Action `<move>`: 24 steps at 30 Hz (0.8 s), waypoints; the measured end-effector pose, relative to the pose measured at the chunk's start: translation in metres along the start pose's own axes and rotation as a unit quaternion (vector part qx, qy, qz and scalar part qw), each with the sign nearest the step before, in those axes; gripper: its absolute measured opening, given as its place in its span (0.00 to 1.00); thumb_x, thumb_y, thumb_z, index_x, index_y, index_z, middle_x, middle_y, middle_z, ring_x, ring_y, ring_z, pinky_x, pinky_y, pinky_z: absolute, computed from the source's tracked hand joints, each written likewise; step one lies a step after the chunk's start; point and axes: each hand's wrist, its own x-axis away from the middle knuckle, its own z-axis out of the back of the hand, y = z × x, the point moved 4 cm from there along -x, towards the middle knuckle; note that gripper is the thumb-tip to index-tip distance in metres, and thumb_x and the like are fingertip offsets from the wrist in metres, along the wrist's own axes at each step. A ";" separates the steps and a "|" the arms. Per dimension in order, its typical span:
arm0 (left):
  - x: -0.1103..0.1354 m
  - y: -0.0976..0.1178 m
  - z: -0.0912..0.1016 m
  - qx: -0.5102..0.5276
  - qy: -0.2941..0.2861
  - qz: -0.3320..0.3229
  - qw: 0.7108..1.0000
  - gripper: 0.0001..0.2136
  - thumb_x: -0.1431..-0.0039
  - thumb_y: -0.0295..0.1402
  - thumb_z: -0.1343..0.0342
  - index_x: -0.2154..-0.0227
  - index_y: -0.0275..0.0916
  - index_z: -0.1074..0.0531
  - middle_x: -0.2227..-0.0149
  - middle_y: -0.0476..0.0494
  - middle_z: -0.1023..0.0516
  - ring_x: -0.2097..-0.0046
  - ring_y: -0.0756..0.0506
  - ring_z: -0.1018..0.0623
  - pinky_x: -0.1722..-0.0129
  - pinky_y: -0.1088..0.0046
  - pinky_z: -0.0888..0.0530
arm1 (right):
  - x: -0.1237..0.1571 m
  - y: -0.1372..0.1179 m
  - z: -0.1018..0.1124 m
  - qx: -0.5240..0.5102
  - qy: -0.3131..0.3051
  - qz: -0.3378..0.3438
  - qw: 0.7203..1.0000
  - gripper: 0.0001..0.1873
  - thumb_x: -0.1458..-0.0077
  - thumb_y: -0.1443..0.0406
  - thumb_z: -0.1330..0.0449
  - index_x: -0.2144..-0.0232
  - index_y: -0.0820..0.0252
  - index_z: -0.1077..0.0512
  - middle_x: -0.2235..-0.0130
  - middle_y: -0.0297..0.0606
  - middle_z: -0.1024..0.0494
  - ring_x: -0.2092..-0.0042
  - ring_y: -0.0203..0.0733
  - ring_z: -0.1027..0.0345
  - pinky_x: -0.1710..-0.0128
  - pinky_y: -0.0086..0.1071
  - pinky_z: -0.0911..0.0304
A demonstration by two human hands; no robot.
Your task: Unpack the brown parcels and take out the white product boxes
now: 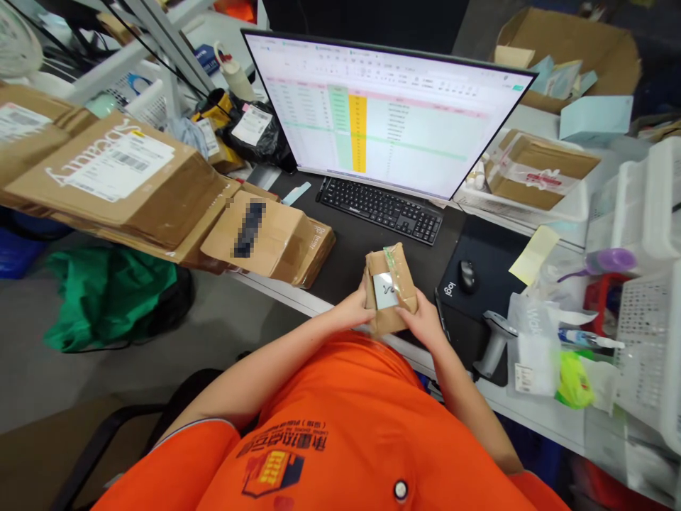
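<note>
A small brown cardboard box [403,273] is held at the desk's front edge, close to my orange shirt. Its side gapes, with clear tape across it, and a pale blue-white item [384,289] with a dark mark shows inside. My left hand [355,308] grips the box's left side, thumb toward the front. On the right side, my right hand [424,319] has its fingers closed around the torn edge. Left of the box lie stacked flat cardboard parcels [287,238]. Behind it sits a black keyboard [380,208].
A large monitor [394,113] showing a spreadsheet stands behind the keyboard. Rightward are a mouse [467,276], a barcode scanner [492,344], a plastic bag [533,348] and white baskets [646,355]. Larger parcels [122,170] with labels overhang the desk at left.
</note>
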 end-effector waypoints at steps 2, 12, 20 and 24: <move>0.000 -0.012 -0.004 0.133 -0.045 0.004 0.990 0.31 0.42 0.26 0.42 0.35 0.32 0.41 0.41 0.32 0.24 0.40 0.39 0.24 0.43 0.59 0.25 | -0.009 0.018 0.012 -0.031 -0.024 -0.018 0.999 0.32 0.51 0.54 0.36 0.45 0.60 0.29 0.51 0.46 0.18 0.51 0.54 0.23 0.48 0.47 0.30; -0.008 0.023 0.015 -0.264 0.151 -0.141 0.942 0.37 0.49 0.39 0.30 0.36 0.41 0.36 0.25 0.28 0.60 0.26 0.25 0.57 0.33 0.33 0.49 | 0.007 -0.047 0.027 0.302 0.079 0.273 0.910 0.23 0.40 0.72 0.47 0.45 0.53 0.27 0.35 0.47 0.32 0.30 0.54 0.49 0.31 0.62 0.59; -0.039 0.059 0.015 -0.459 0.126 -0.159 0.865 0.14 0.42 0.31 0.39 0.54 0.32 0.24 0.33 0.23 0.37 0.33 0.30 0.35 0.33 0.48 0.39 | 0.022 -0.068 0.045 0.349 -0.102 0.249 0.897 0.15 0.40 0.69 0.46 0.77 0.57 0.28 0.70 0.36 0.22 0.54 0.43 0.29 0.29 0.48 0.59; -0.051 0.073 0.016 -0.447 0.173 -0.118 0.870 0.10 0.37 0.29 0.46 0.54 0.34 0.27 0.45 0.26 0.26 0.43 0.33 0.25 0.43 0.53 0.30 | 0.019 -0.063 0.051 0.439 -0.079 0.076 0.892 0.23 0.33 0.52 0.48 0.72 0.60 0.25 0.68 0.43 0.19 0.59 0.46 0.24 0.30 0.52 0.59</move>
